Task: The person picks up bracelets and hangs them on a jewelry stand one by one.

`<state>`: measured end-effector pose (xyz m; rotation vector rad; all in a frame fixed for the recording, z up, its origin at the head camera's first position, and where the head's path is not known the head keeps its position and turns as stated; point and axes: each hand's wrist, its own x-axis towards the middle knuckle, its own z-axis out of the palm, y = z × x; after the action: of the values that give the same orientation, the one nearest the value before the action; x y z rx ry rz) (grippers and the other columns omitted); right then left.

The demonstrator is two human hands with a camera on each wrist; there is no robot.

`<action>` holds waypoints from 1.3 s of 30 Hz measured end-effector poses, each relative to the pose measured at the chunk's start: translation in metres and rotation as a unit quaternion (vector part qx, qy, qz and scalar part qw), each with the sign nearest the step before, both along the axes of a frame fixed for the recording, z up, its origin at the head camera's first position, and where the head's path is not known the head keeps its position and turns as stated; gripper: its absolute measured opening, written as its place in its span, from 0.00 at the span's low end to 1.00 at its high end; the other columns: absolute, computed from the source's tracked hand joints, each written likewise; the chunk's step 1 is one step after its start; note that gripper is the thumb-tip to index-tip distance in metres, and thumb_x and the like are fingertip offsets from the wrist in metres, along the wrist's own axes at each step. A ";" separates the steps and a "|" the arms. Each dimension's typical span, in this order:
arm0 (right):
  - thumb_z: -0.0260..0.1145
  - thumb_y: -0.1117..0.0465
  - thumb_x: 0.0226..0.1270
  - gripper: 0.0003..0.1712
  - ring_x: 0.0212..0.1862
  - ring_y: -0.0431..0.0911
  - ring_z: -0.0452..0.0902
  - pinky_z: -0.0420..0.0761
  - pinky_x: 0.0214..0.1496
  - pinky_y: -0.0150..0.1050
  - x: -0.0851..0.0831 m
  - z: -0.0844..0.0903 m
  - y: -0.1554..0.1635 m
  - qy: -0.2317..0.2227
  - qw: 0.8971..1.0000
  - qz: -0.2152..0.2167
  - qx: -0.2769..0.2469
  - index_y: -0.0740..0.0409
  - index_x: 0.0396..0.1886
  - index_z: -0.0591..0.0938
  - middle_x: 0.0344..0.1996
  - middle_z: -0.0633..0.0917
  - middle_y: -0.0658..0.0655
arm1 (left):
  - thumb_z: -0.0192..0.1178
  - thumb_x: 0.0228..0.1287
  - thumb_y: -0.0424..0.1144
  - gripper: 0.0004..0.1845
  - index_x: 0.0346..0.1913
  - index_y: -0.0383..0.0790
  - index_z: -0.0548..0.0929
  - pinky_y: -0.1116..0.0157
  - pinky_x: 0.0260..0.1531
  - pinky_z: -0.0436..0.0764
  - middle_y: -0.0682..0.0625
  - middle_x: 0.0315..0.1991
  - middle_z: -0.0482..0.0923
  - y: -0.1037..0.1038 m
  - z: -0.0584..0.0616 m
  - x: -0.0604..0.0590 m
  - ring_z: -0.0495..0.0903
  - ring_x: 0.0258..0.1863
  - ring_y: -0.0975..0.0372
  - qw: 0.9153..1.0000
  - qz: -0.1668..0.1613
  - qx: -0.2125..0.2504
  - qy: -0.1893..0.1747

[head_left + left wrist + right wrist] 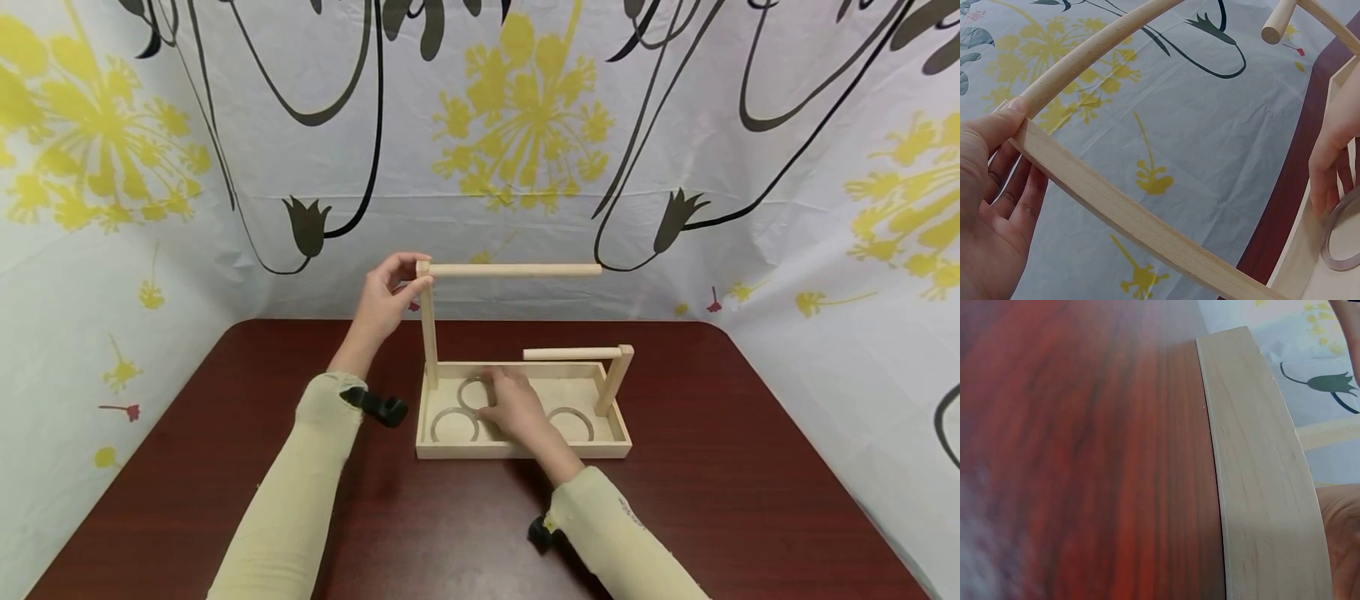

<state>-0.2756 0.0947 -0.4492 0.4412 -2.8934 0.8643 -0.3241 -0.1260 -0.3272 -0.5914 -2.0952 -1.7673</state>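
My left hand (385, 298) pinches the top of the tall wooden post (429, 333), where a long dowel (517, 270) joins it, pointing right. That post rises from the left end of a shallow wooden tray (517, 451). Over the tray my right hand (517, 408) reaches down, thumb and fingers bent about the edge of a pale ring (1327, 253) near the back wall. The hand partly hides this ring. In front lies a second ring (434, 427), and another ring (590, 426) lies to the right. Only part of the right hand shows in the right wrist view.
A shorter post (615, 383) stands at the tray's right end, with a short dowel (572, 354) pointing left. The tray sits on a dark red-brown table (712, 500). Behind hangs a white cloth (525, 233) with yellow and grey flower prints.
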 end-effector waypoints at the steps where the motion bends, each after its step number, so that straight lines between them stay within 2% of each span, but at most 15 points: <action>1: 0.82 0.60 0.48 0.36 0.63 0.62 0.74 0.74 0.66 0.54 0.000 0.000 0.000 0.001 1.000 -0.001 0.005 0.56 0.59 0.79 0.55 0.84 0.62 | 0.63 0.69 0.36 0.18 0.58 0.33 0.79 0.72 0.25 0.78 0.51 0.41 0.77 0.000 0.000 0.000 0.79 0.35 0.66 1.000 0.000 0.000 0.000; 9: 0.80 0.56 0.49 0.35 0.62 0.61 0.75 0.76 0.63 0.53 -0.003 0.000 0.001 -0.006 1.000 -0.004 0.004 0.52 0.59 0.81 0.56 0.83 0.63 | 0.63 0.69 0.35 0.19 0.58 0.31 0.79 0.72 0.25 0.78 0.51 0.40 0.77 0.001 0.000 0.001 0.79 0.34 0.66 1.000 -0.002 0.002 0.003; 14: 0.80 0.55 0.50 0.38 0.53 0.57 0.81 0.80 0.56 0.51 -0.002 0.001 0.003 -0.004 0.999 0.014 -0.045 0.58 0.62 0.79 0.52 0.84 0.62 | 0.63 0.69 0.34 0.18 0.58 0.31 0.79 0.72 0.25 0.78 0.54 0.40 0.77 0.001 -0.001 0.001 0.78 0.35 0.66 1.000 -0.001 0.002 0.005; 18: 0.79 0.56 0.52 0.41 0.51 0.54 0.84 0.82 0.53 0.49 -0.001 0.002 0.003 -0.008 0.996 0.028 -0.089 0.63 0.66 0.75 0.51 0.84 0.62 | 0.62 0.69 0.32 0.17 0.58 0.30 0.79 0.72 0.26 0.78 0.56 0.40 0.76 0.001 0.000 0.001 0.78 0.36 0.66 1.000 -0.002 0.004 0.004; 26: 0.78 0.60 0.52 0.43 0.50 0.58 0.84 0.85 0.53 0.46 0.005 0.007 0.000 -0.001 0.983 0.070 -0.169 0.63 0.68 0.72 0.52 0.84 0.65 | 0.63 0.69 0.33 0.17 0.58 0.31 0.79 0.72 0.24 0.78 0.55 0.39 0.77 0.001 -0.001 0.000 0.78 0.34 0.66 1.000 -0.005 0.011 0.002; 32: 0.76 0.65 0.53 0.42 0.51 0.60 0.83 0.85 0.54 0.44 0.010 0.015 -0.005 -0.003 0.969 0.104 -0.222 0.56 0.70 0.73 0.54 0.82 0.67 | 0.63 0.69 0.33 0.17 0.58 0.31 0.79 0.72 0.24 0.78 0.53 0.40 0.77 0.001 0.000 0.001 0.78 0.34 0.66 1.000 -0.007 0.012 0.006; 39: 0.76 0.66 0.54 0.41 0.52 0.58 0.82 0.85 0.55 0.43 0.017 0.023 -0.010 -0.004 0.963 0.115 -0.245 0.52 0.70 0.74 0.53 0.79 0.65 | 0.62 0.69 0.32 0.17 0.58 0.30 0.78 0.73 0.27 0.78 0.56 0.40 0.77 0.001 -0.001 0.001 0.78 0.36 0.67 1.000 -0.005 0.008 0.003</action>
<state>-0.2588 0.0843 -0.4262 0.7212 -2.5281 1.5597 -0.3233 -0.1245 -0.3280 -0.6030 -2.0753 -1.7851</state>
